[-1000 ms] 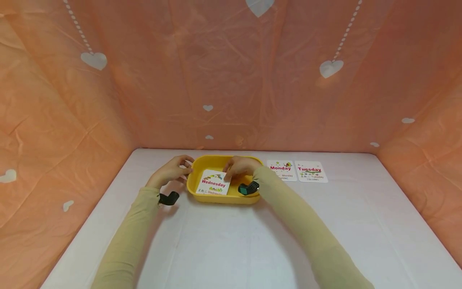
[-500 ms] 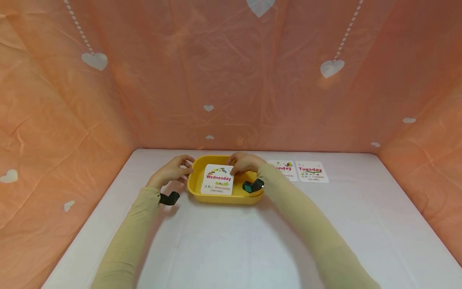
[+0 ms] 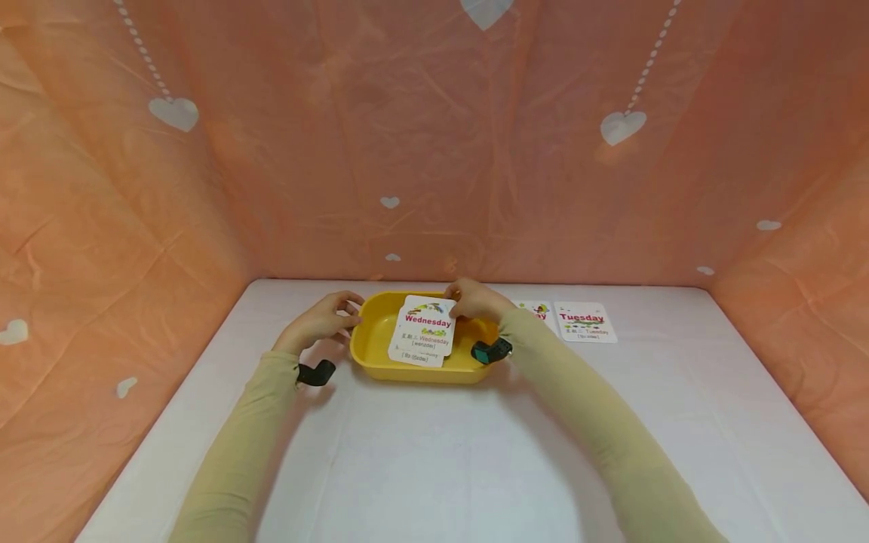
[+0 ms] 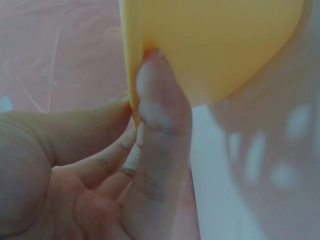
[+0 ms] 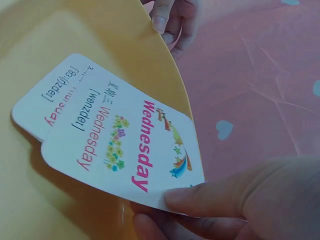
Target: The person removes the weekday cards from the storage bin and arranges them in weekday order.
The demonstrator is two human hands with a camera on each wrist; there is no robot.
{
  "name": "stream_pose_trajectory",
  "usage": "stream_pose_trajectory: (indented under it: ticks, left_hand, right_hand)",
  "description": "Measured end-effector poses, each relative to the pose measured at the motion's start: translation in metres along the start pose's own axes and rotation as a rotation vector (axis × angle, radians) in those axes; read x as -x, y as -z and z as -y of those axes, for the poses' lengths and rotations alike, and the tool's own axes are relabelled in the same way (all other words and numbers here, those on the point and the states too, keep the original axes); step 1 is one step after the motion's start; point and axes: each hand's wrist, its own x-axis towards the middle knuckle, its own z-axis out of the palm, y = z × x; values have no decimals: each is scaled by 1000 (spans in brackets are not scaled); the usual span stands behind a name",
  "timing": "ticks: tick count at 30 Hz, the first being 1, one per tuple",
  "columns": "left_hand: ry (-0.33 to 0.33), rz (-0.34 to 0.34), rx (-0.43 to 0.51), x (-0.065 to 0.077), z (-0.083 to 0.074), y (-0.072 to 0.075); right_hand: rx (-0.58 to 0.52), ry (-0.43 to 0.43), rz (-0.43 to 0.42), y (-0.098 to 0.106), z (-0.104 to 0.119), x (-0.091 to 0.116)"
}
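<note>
My left hand holds the left end of a yellow plastic tray; the left wrist view shows its thumb and fingers on either side of the tray's wall. At the back of the tray, my right hand pinches a white square card reading "Wednesday" by its upper right corner. Thumb on top and fingers beneath, it tilts the card up in the right wrist view. Part of another printed card shows below it inside the tray, mostly covered by the Wednesday card.
To the right of the tray, a "Tuesday" card lies flat on the white table. Beside it is a "Monday" card, partly hidden by the right sleeve. A pink cloth with white hearts rises behind the table.
My right hand has moved up and to the right, drawing the Wednesday card with it and uncovering the lower edge of the card beneath. My left hand stays on the tray.
</note>
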Motion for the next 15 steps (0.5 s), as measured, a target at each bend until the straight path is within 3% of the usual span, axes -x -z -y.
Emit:
stream_pose_trajectory:
  ticks: [7,15]
  left_hand:
    - [0,5,18,2,0,-1]
    - [-8,9,16,4,-2,0]
  right_hand:
    - [24,8,-46,3,-2,4]
    - [-103,12,-15,11,-7,8]
